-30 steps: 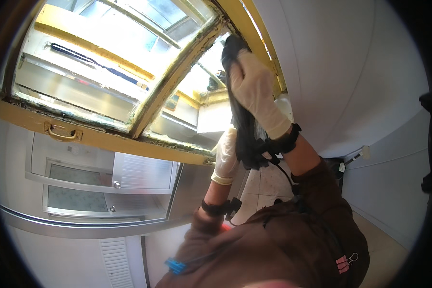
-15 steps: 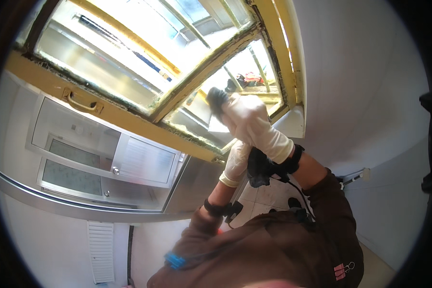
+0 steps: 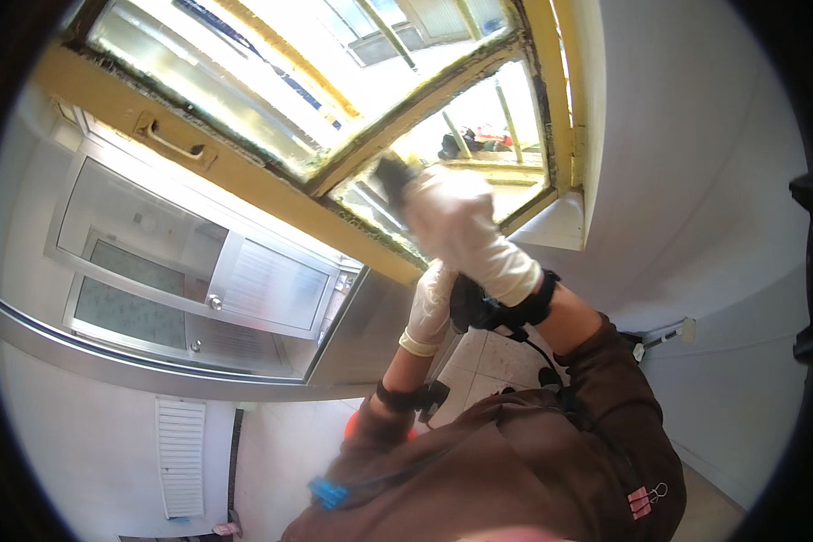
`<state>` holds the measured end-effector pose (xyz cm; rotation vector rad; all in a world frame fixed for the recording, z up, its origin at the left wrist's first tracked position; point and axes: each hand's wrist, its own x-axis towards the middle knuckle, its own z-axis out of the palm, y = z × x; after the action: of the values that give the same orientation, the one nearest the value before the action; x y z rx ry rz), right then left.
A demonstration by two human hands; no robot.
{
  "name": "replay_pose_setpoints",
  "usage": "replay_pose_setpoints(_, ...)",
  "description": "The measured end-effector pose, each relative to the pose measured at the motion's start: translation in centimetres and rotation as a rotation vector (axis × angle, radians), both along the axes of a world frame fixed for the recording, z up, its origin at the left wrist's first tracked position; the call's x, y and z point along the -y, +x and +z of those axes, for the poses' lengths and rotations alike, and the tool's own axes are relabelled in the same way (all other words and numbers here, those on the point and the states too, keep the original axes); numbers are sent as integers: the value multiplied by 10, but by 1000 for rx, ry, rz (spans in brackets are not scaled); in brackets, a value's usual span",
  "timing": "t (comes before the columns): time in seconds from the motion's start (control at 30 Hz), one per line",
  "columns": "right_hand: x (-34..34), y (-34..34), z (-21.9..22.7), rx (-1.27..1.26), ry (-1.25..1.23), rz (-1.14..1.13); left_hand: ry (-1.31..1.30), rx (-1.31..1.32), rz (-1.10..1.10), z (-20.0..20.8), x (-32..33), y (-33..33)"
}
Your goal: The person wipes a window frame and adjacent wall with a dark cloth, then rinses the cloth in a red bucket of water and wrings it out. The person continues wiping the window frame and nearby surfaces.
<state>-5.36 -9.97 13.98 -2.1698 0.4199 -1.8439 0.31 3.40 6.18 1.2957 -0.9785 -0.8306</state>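
My right hand (image 3: 465, 235), in a white glove with a black wrist strap, grips a dark cloth (image 3: 390, 176) and presses it against the glass pane (image 3: 488, 135) of a yellow-framed window (image 3: 271, 194). The hand is blurred. My left hand (image 3: 429, 303), also gloved in white, rests just below on the lower edge of the window frame, fingers together and holding nothing that I can see. Both brown sleeves rise from the lower edge of the view.
A metal handle (image 3: 173, 143) sits on the yellow frame at the left. A grey metal door with glass panels (image 3: 199, 280) stands below it. A white radiator (image 3: 181, 456) is low left. A white wall (image 3: 696, 181) with a small fitting (image 3: 673, 334) fills the right.
My right hand has slid the dark cloth down the pane from its upper part to the lower left. The left hand has stayed on the frame.
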Motion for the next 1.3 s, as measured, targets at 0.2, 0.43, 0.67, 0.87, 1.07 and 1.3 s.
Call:
replay_pose_setpoints(0.2,-7,3,-8,-128,50,-53,27,-47,7,-1,-16,5)
replay_pose_setpoints(0.43,-30,9,-4,91,260,-57,-59,-343,42,4,-29,2)
replay_pose_setpoints(0.67,-41,12,3,19,158,-77,12,-156,87,-2,-34,5)
replay_pose_setpoints(0.87,-53,16,10,-130,26,145,27,-127,111,0,-43,5)
replay_pose_setpoints(1.07,-50,21,3,-46,-14,183,-76,84,190,-1,-42,5)
replay_pose_setpoints(1.3,-50,9,-81,-169,-67,75,230,-4,2,-48,-56,17)
